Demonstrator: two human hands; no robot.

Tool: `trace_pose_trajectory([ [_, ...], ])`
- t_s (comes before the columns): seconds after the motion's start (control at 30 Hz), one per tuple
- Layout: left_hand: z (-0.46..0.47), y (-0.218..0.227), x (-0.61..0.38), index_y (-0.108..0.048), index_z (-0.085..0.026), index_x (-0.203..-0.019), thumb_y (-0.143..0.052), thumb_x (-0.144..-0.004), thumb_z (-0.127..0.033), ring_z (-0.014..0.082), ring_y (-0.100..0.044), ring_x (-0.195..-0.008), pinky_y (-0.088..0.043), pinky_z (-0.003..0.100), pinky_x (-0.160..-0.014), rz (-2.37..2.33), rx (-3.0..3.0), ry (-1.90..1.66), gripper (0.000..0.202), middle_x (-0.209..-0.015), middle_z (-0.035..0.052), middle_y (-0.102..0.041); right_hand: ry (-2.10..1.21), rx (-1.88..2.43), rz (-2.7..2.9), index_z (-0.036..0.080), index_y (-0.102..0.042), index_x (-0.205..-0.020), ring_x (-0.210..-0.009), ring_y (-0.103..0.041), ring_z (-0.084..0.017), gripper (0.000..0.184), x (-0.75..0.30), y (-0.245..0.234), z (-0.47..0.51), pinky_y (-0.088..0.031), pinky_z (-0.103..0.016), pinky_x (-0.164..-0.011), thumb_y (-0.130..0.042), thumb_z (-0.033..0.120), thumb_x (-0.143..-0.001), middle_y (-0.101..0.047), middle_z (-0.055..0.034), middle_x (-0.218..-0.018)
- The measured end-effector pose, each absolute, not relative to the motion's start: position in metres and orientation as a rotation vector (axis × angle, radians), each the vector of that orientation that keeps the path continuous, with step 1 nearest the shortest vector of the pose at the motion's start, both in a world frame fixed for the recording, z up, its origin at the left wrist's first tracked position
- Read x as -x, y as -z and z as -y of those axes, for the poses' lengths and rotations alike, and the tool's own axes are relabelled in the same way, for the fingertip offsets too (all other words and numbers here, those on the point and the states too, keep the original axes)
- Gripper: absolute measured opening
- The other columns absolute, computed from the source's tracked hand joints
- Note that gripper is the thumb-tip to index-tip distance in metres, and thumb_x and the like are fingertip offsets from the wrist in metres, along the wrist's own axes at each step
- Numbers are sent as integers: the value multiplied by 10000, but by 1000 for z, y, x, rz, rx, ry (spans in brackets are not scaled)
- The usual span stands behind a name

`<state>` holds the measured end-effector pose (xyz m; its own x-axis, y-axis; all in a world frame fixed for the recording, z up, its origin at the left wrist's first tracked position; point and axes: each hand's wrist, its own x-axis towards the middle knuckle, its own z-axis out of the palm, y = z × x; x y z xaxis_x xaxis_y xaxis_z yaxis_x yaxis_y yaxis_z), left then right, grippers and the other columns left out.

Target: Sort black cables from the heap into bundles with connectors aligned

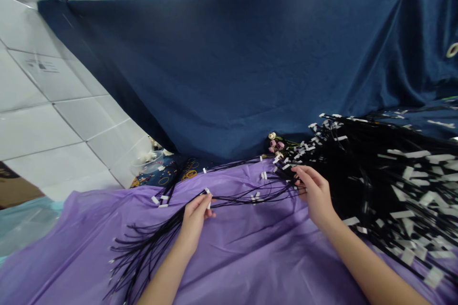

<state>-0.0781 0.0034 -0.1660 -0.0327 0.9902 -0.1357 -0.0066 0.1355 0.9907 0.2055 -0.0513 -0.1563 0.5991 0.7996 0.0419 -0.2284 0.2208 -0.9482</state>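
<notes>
My left hand is closed around a bundle of thin black cables, whose loose ends fan out to the lower left over the purple sheet. White connectors or tags show at its fingertips. From there several cable strands run right across the sheet. My right hand pinches the strands' far part at the edge of a big heap of black cables; exactly how many it grips is hidden by the fingers. White tags sit on strands between the hands.
The purple sheet covers the table. Flowers lie behind the heap. A clear plastic tub and yellow bands are at back left. A blue cloth hangs behind; a tape roll is far right.
</notes>
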Motion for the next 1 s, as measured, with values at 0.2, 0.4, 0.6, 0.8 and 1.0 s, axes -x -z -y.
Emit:
trace_pose_trajectory([
  [0.2, -5, 167, 79, -687, -121, -710, -761, -511, -593, 99, -508, -458, -467, 234, -555, -1284, -1086, -1142, 517, -445, -53, -476, -815, 1127, 586, 189, -671, -873, -415, -298, -42, 412, -206, 156, 51, -157, -172, -374, -743, 518, -635, -476, 36, -574],
  [0.4, -5, 168, 79, -690, -120, -732, -755, -532, -594, 101, -522, -475, -462, 222, -555, -1292, -1097, -1134, 519, -452, -50, -478, -837, 1107, 570, 186, -664, -878, -415, -299, -39, 414, -205, 152, 52, -155, -170, -369, -748, 501, -623, -473, 38, -580],
  [0.6, -5, 168, 79, -691, -124, -715, -756, -533, -587, 99, -506, -466, -482, 238, -557, -1290, -1104, -1147, 502, -456, -45, -481, -854, 1100, 561, 189, -653, -891, -413, -283, -29, 429, -205, 150, 52, -151, -159, -369, -752, 500, -612, -470, 41, -594],
  [0.8, -7, 169, 80, -688, -124, -714, -756, -531, -585, 93, -503, -460, -481, 226, -550, -1287, -1096, -1150, 500, -447, -50, -477, -860, 1098, 554, 191, -647, -887, -418, -265, -25, 409, -206, 149, 54, -135, -151, -370, -742, 493, -628, -471, 42, -613],
  [1.0, -6, 167, 80, -681, -124, -709, -761, -506, -597, 99, -514, -462, -480, 221, -543, -1294, -1085, -1161, 521, -428, -56, -468, -847, 1077, 562, 189, -642, -881, -408, -234, -20, 380, -208, 149, 53, -111, -154, -361, -724, 478, -648, -483, 42, -642],
])
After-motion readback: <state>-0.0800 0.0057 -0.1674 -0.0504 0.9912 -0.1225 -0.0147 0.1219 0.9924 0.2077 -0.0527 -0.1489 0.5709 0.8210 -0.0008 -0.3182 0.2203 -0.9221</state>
